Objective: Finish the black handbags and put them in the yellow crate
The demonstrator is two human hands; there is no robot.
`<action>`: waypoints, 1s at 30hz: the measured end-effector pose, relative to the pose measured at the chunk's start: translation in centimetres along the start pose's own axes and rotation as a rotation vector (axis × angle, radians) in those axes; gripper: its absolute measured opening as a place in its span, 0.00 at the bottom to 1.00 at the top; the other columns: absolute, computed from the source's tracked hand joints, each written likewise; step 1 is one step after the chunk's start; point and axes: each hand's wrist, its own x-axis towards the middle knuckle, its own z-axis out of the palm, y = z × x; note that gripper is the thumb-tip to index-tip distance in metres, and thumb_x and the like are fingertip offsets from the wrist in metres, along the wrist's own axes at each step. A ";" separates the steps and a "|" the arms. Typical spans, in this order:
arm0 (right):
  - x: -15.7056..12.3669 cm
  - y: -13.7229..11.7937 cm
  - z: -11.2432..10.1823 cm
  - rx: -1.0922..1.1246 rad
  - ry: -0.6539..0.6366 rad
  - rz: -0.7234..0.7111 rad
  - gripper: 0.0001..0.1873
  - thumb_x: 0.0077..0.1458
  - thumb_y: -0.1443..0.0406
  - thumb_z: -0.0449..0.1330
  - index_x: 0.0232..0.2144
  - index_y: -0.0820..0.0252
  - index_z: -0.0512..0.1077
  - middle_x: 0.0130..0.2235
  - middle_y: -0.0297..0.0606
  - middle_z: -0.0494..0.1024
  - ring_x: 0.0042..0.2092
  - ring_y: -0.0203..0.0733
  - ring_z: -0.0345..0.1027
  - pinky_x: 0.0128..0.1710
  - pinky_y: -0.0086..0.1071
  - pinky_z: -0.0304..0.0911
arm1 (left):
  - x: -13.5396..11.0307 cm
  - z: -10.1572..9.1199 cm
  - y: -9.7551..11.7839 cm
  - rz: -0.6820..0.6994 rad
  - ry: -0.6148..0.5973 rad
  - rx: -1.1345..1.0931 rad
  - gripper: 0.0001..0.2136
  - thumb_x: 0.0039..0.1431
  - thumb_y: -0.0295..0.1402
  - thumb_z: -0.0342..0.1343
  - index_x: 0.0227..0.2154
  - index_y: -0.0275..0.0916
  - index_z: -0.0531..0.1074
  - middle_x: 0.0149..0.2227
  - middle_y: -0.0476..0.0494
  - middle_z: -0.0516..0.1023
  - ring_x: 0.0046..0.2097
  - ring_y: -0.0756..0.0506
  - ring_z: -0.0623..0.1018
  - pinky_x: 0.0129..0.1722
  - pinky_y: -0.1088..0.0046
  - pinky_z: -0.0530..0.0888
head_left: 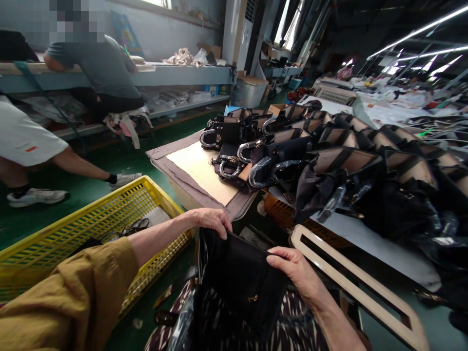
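Observation:
A black handbag (239,282) rests on my lap, its mouth facing up. My left hand (212,220) curls over the bag's upper left edge and grips it. On the bag's right edge, my right hand (292,268) pinches the rim between thumb and fingers. My left arm wears a mustard sleeve (73,297). A plastic-wrapped handle (185,321) hangs at the bag's lower left.
A yellow plastic crate (91,219) stands at my left. Several black and tan handbags (329,161) crowd the table ahead, beside a cloth-covered board (197,170). A beige frame (351,282) lies at right. Two people are by the far bench (146,73).

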 end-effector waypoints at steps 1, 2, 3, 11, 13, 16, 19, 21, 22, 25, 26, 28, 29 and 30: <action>0.0 -0.1 0.1 -0.072 0.007 -0.023 0.16 0.48 0.56 0.58 0.32 0.64 0.73 0.25 0.33 0.75 0.27 0.37 0.67 0.28 0.28 0.59 | 0.0 0.0 0.0 -0.002 0.003 -0.007 0.07 0.37 0.28 0.58 0.24 0.37 0.77 0.21 0.51 0.73 0.22 0.51 0.70 0.21 0.80 0.66; -0.2 -0.3 0.2 -0.183 0.040 -0.055 0.15 0.50 0.56 0.55 0.32 0.62 0.73 0.26 0.33 0.76 0.29 0.38 0.68 0.29 0.29 0.59 | 0.0 0.0 0.0 -0.001 0.006 -0.013 0.07 0.37 0.28 0.58 0.24 0.37 0.76 0.21 0.51 0.73 0.21 0.51 0.70 0.21 0.80 0.66; -0.3 -0.5 0.4 -0.335 0.108 -0.097 0.15 0.52 0.56 0.54 0.32 0.61 0.73 0.28 0.34 0.76 0.31 0.39 0.68 0.31 0.30 0.60 | 0.0 0.0 -0.1 0.004 0.009 -0.019 0.07 0.37 0.28 0.57 0.24 0.37 0.76 0.21 0.51 0.73 0.21 0.51 0.69 0.20 0.80 0.66; 0.1 -2.7 5.1 -1.378 0.389 -0.338 0.10 0.58 0.62 0.51 0.31 0.54 0.71 0.30 0.34 0.77 0.33 0.41 0.71 0.30 0.30 0.55 | 0.4 0.8 0.5 0.050 -0.016 0.043 0.06 0.39 0.29 0.57 0.24 0.38 0.76 0.21 0.53 0.72 0.22 0.52 0.68 0.22 0.80 0.64; 1.0 -3.0 6.5 -1.387 0.369 -0.292 0.11 0.58 0.61 0.50 0.30 0.54 0.70 0.30 0.34 0.78 0.32 0.40 0.72 0.26 0.29 0.53 | 0.8 1.1 0.8 0.059 -0.008 0.081 0.06 0.39 0.28 0.57 0.24 0.36 0.76 0.19 0.53 0.70 0.22 0.53 0.66 0.22 0.80 0.63; 2.2 -3.2 7.8 -1.403 0.385 -0.248 0.11 0.59 0.61 0.48 0.33 0.55 0.70 0.29 0.37 0.78 0.31 0.43 0.73 0.24 0.29 0.53 | 1.3 1.3 1.2 0.089 0.004 0.189 0.07 0.40 0.28 0.56 0.25 0.35 0.76 0.18 0.54 0.68 0.23 0.53 0.65 0.23 0.80 0.62; 2.7 -3.1 8.0 -1.405 0.402 -0.240 0.12 0.59 0.62 0.47 0.34 0.55 0.70 0.29 0.38 0.79 0.32 0.44 0.74 0.25 0.29 0.54 | 0.9 1.1 1.7 0.133 0.023 0.300 0.10 0.42 0.30 0.57 0.30 0.34 0.75 0.23 0.53 0.71 0.29 0.51 0.69 0.30 0.79 0.64; 2.8 -2.9 7.6 -1.397 0.403 -0.225 0.12 0.59 0.61 0.48 0.33 0.55 0.70 0.28 0.39 0.79 0.32 0.45 0.74 0.26 0.29 0.54 | 0.0 1.1 1.9 0.141 0.092 0.355 0.19 0.39 0.34 0.62 0.38 0.35 0.73 0.33 0.49 0.74 0.37 0.47 0.71 0.36 0.77 0.66; 2.7 -2.9 7.4 -1.393 0.401 -0.214 0.12 0.59 0.61 0.48 0.32 0.55 0.70 0.28 0.39 0.79 0.32 0.45 0.74 0.26 0.29 0.54 | -0.6 1.2 2.0 0.137 0.153 0.382 0.25 0.35 0.36 0.64 0.42 0.35 0.71 0.37 0.47 0.74 0.40 0.45 0.71 0.38 0.76 0.66; 2.6 -2.7 7.1 -1.386 0.398 -0.211 0.13 0.60 0.61 0.47 0.30 0.55 0.70 0.27 0.38 0.79 0.31 0.45 0.74 0.25 0.29 0.52 | -2.2 1.5 1.4 0.104 0.336 0.430 0.37 0.28 0.34 0.67 0.48 0.37 0.64 0.43 0.44 0.73 0.42 0.43 0.71 0.39 0.74 0.66; 2.6 -2.7 7.1 -1.387 0.397 -0.218 0.13 0.60 0.61 0.47 0.30 0.55 0.70 0.27 0.38 0.79 0.31 0.44 0.74 0.25 0.29 0.52 | -2.5 1.6 1.0 0.098 0.366 0.434 0.36 0.29 0.31 0.65 0.48 0.37 0.63 0.42 0.44 0.73 0.41 0.44 0.71 0.38 0.75 0.67; 2.5 -2.8 7.1 -1.395 0.400 -0.233 0.13 0.60 0.60 0.47 0.30 0.55 0.69 0.27 0.37 0.78 0.30 0.44 0.74 0.24 0.29 0.50 | -2.8 1.6 0.2 0.093 0.391 0.413 0.29 0.34 0.24 0.59 0.46 0.37 0.65 0.39 0.47 0.74 0.38 0.46 0.72 0.33 0.77 0.66; 2.5 -2.9 7.1 -1.398 0.401 -0.239 0.13 0.60 0.60 0.47 0.29 0.55 0.69 0.26 0.37 0.78 0.30 0.44 0.74 0.24 0.29 0.49 | -2.9 1.6 -0.2 0.096 0.391 0.387 0.26 0.35 0.22 0.55 0.44 0.36 0.66 0.37 0.48 0.75 0.36 0.47 0.72 0.30 0.79 0.66; 2.5 -2.9 7.1 -1.400 0.404 -0.244 0.13 0.60 0.61 0.47 0.29 0.55 0.69 0.26 0.37 0.78 0.30 0.44 0.74 0.24 0.29 0.49 | -2.9 1.5 -0.6 0.103 0.384 0.356 0.24 0.36 0.20 0.51 0.42 0.36 0.67 0.35 0.48 0.75 0.35 0.48 0.72 0.29 0.80 0.65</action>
